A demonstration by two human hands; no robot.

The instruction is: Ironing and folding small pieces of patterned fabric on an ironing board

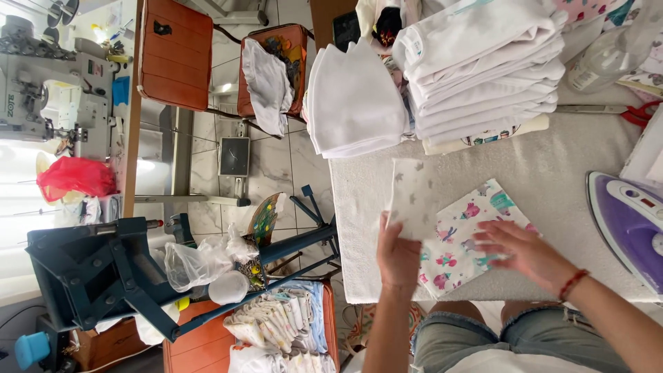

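The person is working at a padded ironing table (552,166). The left hand (397,254) is pinching the edge of a grey-patterned cloth (413,197), fingers closed on it. The right hand (514,247) is pressing flat, fingers spread, on a printed cloth (456,242) lying on the table. A purple iron (632,221) is sitting just beside; folded white cloths (483,69) are stacked beyond.

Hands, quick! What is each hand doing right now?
Left hand: closed, pinching the edge of the white cloth.
Right hand: open, lying flat on the patterned cloth.
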